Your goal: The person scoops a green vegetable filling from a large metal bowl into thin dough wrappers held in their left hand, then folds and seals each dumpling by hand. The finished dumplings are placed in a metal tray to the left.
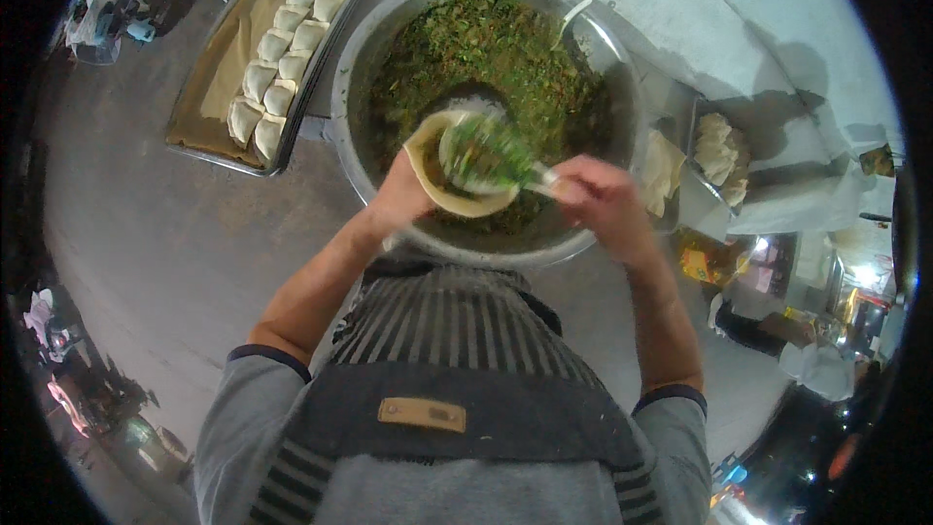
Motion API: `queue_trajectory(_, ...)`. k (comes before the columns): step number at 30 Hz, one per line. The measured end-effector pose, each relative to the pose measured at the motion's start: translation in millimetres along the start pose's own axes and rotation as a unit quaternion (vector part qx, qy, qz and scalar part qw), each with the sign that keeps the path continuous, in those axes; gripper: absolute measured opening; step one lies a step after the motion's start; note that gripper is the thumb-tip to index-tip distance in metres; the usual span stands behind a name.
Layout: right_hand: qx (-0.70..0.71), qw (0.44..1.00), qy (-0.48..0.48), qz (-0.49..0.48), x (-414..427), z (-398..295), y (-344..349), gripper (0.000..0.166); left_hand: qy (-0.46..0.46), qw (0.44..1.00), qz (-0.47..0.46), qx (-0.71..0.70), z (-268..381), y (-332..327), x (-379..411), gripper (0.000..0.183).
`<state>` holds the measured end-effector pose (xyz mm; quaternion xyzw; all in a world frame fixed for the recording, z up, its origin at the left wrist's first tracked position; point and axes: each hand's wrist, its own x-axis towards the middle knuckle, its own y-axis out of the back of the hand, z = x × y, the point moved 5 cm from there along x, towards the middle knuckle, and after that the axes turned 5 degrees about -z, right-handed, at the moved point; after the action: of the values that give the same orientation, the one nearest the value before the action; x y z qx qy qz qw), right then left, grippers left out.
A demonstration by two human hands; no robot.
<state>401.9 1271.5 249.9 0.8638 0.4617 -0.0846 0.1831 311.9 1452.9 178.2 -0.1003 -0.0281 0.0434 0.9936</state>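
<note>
My left hand (403, 193) cups a round dough wrapper (466, 208), its edge curled up around some filling. In my right hand (599, 198) is the pale handle of a spoon (545, 179), blurred by motion. Chopped green filling (485, 159) covers the spoon's head, which is over the wrapper. Both hands are above a large metal bowl (348, 98) of chopped green vegetable filling (474, 40). A bare patch of the bowl's bottom shows just beyond the wrapper. A white utensil handle (572, 20) leans on the bowl's far right inner wall.
At the left, a metal baking tray (211, 117) lined with brown paper holds several folded dumplings (273, 46). Right of the bowl are stacked dough wrappers (660, 171) and a container (692, 133) with more dough pieces (716, 149). A white wall (700, 29) stands behind.
</note>
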Motion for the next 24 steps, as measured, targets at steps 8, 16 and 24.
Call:
queue_trajectory(8,-0.411,0.894,0.064,0.169,5.0,130.2,-20.8,0.026,0.027,0.995,0.094,-0.015,-21.0,58.0,-46.7,0.067)
queue_trajectory(16,-0.438,0.881,-0.003,0.178,34.2,145.9,19.7,0.022,-0.047,0.972,0.173,-0.149,8.1,56.3,-61.5,0.063)
queue_trajectory(24,-0.186,0.961,-0.162,0.124,69.0,271.7,-23.3,0.026,-0.001,0.97,0.174,-0.168,-16.1,70.7,-75.4,0.064)
